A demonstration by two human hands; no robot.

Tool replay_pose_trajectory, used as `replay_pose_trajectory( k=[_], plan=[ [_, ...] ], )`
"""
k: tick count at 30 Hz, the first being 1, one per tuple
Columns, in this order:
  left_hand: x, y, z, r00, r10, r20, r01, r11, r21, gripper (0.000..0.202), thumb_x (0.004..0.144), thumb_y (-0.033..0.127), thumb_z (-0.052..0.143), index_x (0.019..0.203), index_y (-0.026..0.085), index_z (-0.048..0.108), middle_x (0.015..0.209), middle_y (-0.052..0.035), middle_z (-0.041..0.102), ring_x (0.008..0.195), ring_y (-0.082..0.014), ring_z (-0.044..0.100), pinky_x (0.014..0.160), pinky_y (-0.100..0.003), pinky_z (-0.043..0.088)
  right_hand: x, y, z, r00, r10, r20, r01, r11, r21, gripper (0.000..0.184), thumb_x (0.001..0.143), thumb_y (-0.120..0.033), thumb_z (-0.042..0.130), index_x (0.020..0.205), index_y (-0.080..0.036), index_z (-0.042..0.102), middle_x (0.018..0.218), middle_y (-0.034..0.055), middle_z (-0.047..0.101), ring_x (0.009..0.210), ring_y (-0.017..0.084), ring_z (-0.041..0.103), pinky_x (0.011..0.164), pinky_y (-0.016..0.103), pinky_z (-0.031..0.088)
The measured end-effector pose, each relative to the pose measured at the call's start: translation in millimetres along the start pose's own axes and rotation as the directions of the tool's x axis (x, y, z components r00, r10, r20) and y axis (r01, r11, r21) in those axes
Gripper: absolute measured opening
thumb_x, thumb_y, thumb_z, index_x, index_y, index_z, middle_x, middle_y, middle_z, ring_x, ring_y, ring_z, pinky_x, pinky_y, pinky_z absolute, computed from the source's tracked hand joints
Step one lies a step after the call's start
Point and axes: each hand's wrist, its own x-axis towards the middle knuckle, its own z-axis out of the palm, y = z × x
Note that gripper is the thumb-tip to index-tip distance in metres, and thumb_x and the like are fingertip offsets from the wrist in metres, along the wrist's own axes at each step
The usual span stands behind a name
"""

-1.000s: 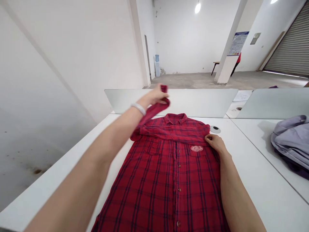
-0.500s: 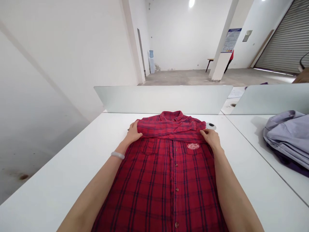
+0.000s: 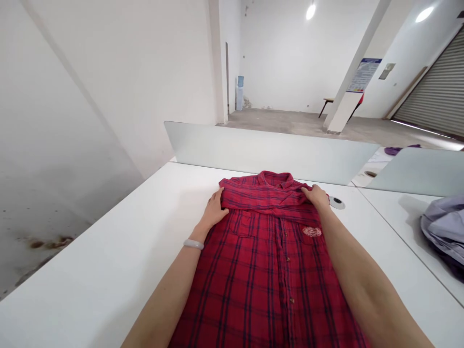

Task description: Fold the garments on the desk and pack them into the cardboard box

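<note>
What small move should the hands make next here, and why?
Probably the left hand should slide along the folded sleeves of the red plaid shirt to smooth them, since they lie across the chest in a slightly uneven band, while the right hand rests on their other end and can pin them.

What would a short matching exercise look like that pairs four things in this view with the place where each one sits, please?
Things:
1. Pale bangle
2. Embroidered patch
3. Lilac folded garment
4. Right hand

Places:
A. On the folded sleeve of the red plaid shirt, near the collar
B. On the next white desk, at the right edge of the view
C. Around the left wrist
D. On the chest pocket

Pairs: 1-C, 2-D, 3-B, 4-A
</note>
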Motion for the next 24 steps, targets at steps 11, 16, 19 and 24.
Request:
replay_pose_trajectory(
  k=[11, 16, 19, 24],
  plan=[
    [-1, -4, 10.6, 0.995, 0.040, -0.089, -0.028, 0.991, 0.128, 0.078, 0.069, -0.001, 0.040, 0.144, 0.008, 0.022, 0.138, -0.0202, 0.040, 0.126, -0.0281, 0.043, 0.105, -0.047, 0.036, 3, -13, -42, 0.965, -0.163, -0.207, 0.178, 0.982, 0.056, 0.034, 0.079, -0.030, 0.049, 0.106, -0.020, 0.067, 0.100, 0.0096, 0.068, 0.096, 0.025, 0.060, 0.083, 0.034, 0.044],
    [-4, 6, 7.7, 0.994, 0.057, -0.094, -0.038, 0.982, 0.187, 0.081, 0.069, -0.004, 0.038, 0.145, 0.018, 0.024, 0.134, -0.0158, 0.041, 0.119, -0.0272, 0.049, 0.100, -0.045, 0.041, -5, 25, -61, 0.952, -0.201, -0.231, 0.202, 0.979, -0.019, 0.034, 0.077, -0.032, 0.053, 0.104, -0.017, 0.068, 0.092, 0.0108, 0.069, 0.088, 0.027, 0.062, 0.075, 0.034, 0.045],
    [-4, 10, 8.1, 0.995, 0.073, -0.071, -0.051, 0.961, 0.270, 0.078, 0.072, -0.004, 0.036, 0.145, 0.021, 0.027, 0.135, -0.0139, 0.040, 0.116, -0.0270, 0.051, 0.098, -0.045, 0.043, -17, 47, -42, 0.985, -0.153, -0.079, 0.147, 0.986, -0.078, 0.033, 0.074, -0.028, 0.056, 0.102, -0.015, 0.069, 0.092, 0.0114, 0.070, 0.087, 0.026, 0.062, 0.073, 0.032, 0.045],
    [-3, 10, 10.3, 0.993, 0.102, -0.060, -0.073, 0.929, 0.363, 0.074, 0.075, -0.004, 0.032, 0.145, 0.019, 0.027, 0.137, -0.0154, 0.038, 0.117, -0.0275, 0.050, 0.098, -0.044, 0.043, -26, 60, -21, 0.983, -0.168, -0.075, 0.163, 0.985, -0.064, 0.035, 0.080, -0.029, 0.052, 0.107, -0.013, 0.066, 0.097, 0.0110, 0.068, 0.093, 0.023, 0.061, 0.080, 0.030, 0.044]
  ],
)
